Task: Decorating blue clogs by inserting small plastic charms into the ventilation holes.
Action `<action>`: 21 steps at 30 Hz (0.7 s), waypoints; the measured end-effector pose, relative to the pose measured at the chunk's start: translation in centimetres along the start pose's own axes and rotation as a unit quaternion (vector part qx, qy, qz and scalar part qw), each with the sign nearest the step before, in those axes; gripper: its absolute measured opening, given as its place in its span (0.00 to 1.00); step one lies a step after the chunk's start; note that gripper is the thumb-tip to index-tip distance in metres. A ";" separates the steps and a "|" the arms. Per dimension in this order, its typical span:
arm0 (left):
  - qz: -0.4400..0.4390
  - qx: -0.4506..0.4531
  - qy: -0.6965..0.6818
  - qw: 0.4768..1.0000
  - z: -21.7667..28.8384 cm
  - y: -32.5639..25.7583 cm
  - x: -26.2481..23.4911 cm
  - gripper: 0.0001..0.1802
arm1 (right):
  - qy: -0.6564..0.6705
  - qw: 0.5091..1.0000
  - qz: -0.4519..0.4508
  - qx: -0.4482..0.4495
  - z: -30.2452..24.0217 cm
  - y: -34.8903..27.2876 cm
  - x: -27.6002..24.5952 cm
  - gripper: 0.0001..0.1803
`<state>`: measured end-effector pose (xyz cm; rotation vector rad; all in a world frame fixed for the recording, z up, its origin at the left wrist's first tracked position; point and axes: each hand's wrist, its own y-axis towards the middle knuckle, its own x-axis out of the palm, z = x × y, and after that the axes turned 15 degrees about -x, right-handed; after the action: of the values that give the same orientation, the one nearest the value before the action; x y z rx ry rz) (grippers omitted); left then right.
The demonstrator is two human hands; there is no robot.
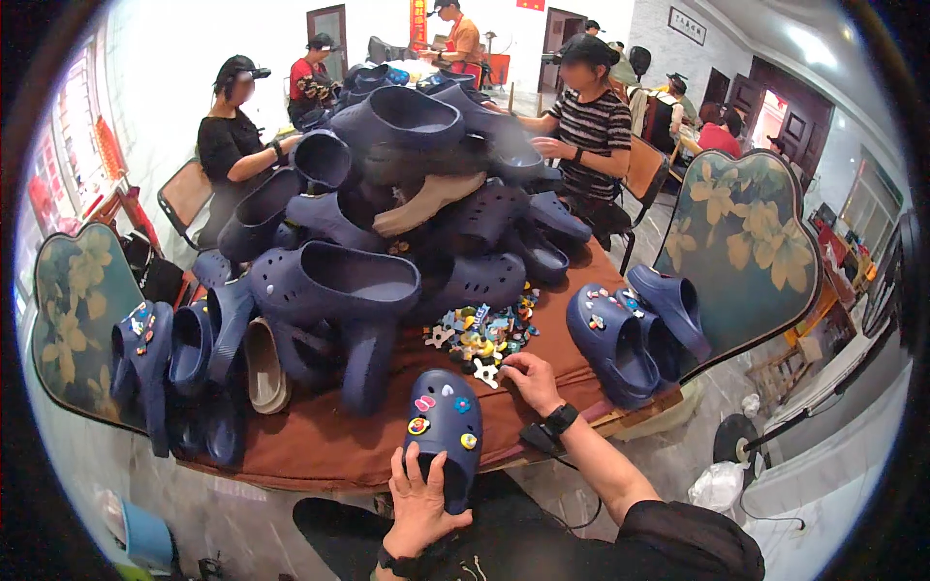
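Note:
A navy clog (441, 407) stands tilted at the table's front edge, its toe pointing away from me. Its upper carries several charms, among them a pink bow, a blue flower and round yellow ones. My left hand (421, 499) is closed over the clog's opening and heel, fingers spread on its side. Beyond it lies a heap of loose, colourful shoe charms (489, 334). At the near edge of that heap, my right hand (533, 382) pinches a white-and-black charm (485, 374) between thumb and fingertips.
A tall pile of navy clogs (334, 276) fills the brown-covered table (320, 450). Charm-decorated clogs stand at the right edge (620, 339) and far left (145, 339). Floral boards (741, 247) flank both sides. Several people sit or stand around the table's far part.

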<state>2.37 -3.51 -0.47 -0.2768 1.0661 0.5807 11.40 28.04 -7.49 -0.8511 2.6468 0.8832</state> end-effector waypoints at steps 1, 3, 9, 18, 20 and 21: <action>0.003 0.002 -0.003 1.000 -0.1 0.2 -0.1 0.62 | 0.013 0.999 0.036 -0.039 -0.3 0.0 0.5 0.09; 0.007 0.000 -0.020 1.000 -0.1 0.2 -0.5 0.61 | 0.088 0.995 0.034 -0.019 -2.5 0.6 1.0 0.09; 0.012 0.001 -0.039 0.999 0.2 0.7 -0.4 0.62 | 0.246 0.957 -0.081 0.130 -9.5 3.3 2.3 0.10; 0.023 0.015 -0.054 0.998 -0.2 -0.1 0.0 0.65 | 0.044 0.970 -0.234 -0.051 -9.3 5.2 7.0 0.09; 0.019 0.018 -0.056 0.998 -0.3 -0.1 0.1 0.66 | 0.002 0.958 -0.252 -0.134 -8.9 6.1 6.9 0.10; 0.019 0.014 -0.058 0.998 -0.4 -0.2 0.1 0.66 | 0.054 0.945 -0.313 -0.074 -9.4 6.7 6.3 0.10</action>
<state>2.20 -3.87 -0.74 -0.1967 0.9687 0.6081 2.12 23.79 0.76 -1.6889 2.1647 0.8738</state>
